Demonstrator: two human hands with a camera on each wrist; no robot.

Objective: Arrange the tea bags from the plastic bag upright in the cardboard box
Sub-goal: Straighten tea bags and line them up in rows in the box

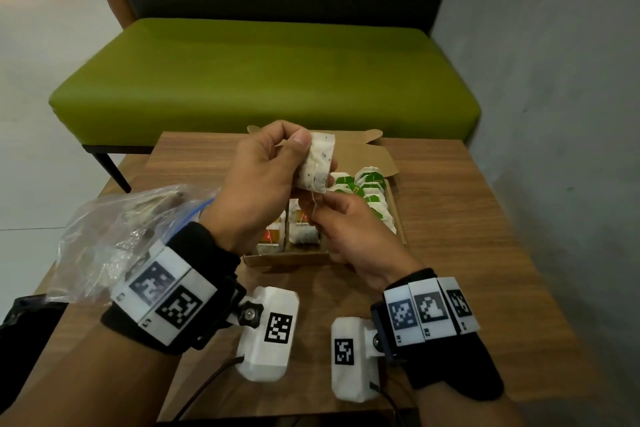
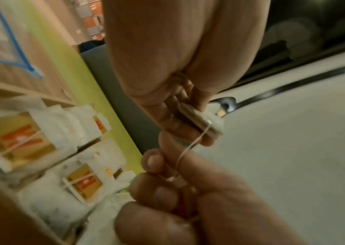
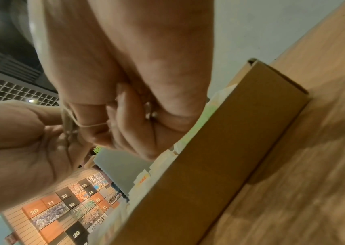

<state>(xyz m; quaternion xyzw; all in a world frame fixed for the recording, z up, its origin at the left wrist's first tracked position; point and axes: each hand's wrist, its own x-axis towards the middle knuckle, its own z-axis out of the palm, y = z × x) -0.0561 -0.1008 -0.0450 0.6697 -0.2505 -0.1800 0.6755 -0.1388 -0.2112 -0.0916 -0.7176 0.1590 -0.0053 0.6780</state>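
Observation:
My left hand (image 1: pixel 294 152) holds a white speckled tea bag (image 1: pixel 317 163) upright above the open cardboard box (image 1: pixel 287 258). Just below it, my right hand (image 1: pixel 320 206) pinches the bag's thin string (image 2: pixel 188 145) between thumb and fingers. In the left wrist view the tea bag (image 2: pixel 201 121) shows edge-on in my fingers. The box holds upright tea bags: green-tagged ones (image 1: pixel 372 189) on the right, red-and-yellow-tagged ones (image 1: pixel 275 232) on the left. The clear plastic bag (image 1: pixel 131 229) with a blue zip lies left of the box, partly behind my left wrist.
The box stands on a small wooden table (image 1: pixel 467 253), its lid flap (image 1: pixel 367 156) folded back towards a green bench (image 1: pixel 263 80). A grey wall (image 1: pixel 554 80) runs along the right. A dark object (image 1: pixel 24 315) lies at the table's left edge.

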